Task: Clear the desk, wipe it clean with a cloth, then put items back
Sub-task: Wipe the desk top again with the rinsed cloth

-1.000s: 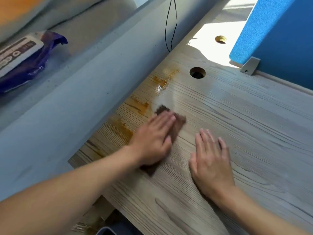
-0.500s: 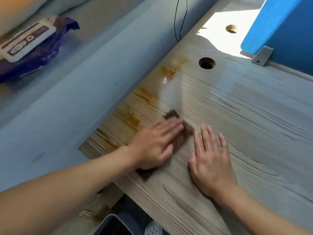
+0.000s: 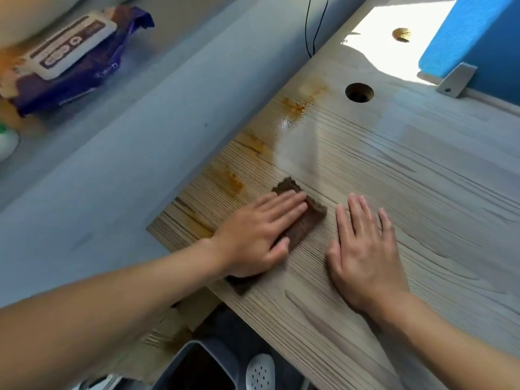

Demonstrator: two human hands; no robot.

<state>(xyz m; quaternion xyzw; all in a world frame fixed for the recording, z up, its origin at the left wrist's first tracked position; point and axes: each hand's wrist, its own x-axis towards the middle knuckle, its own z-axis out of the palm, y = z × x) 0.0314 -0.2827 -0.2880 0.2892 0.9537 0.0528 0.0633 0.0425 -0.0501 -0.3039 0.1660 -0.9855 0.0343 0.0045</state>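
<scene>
- Sliding off the stained edge since a second ago, the left hand (image 3: 253,232) has brought the cloth (image 3: 305,220) closer to the right hand (image 3: 363,254)
- Left fingers lie straight and together, pressing flat on the cloth at lower centre of the frame
- Right fingers lie straight, slightly apart, flat on the bare counter (image 3: 422,178), holding nothing
- Step in hand, by my judgement: wiping, with the counter cleared and nothing put back yet
- Next move likely calls for firm strokes up-left over the orange stains (image 3: 233,182) along the counter's left edge
- Count: one cloth, two hands, two round holes (image 3: 359,92), about four stain patches, one pack of wipes (image 3: 70,52) at upper left
</scene>
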